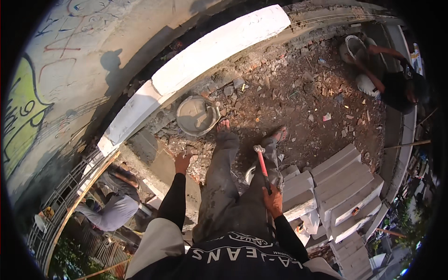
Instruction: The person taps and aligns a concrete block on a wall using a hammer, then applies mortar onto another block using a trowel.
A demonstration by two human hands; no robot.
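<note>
My right hand (pixel 273 199) is closed round the black grip of a hammer (pixel 262 163). Its red shaft points away from me, with the small, pale-looking head at the far end, above my trouser leg. Out to the left, my left hand (pixel 182 162) hangs with its fingers stretched out, and I see nothing in it. Beyond that hand stands a round bucket (pixel 178 117) of grey wet mortar, close to my left foot. A grey mortar-like surface (pixel 163 164) lies beside the left hand.
White blocks (pixel 219 49) form a low wall at the far left. Stacked pale blocks (pixel 343 189) stand to my right. Rubble covers the ground (pixel 308 112). One person (pixel 396 88) handles a bucket (pixel 353 46) at the far right; another (pixel 116 205) bends at the left.
</note>
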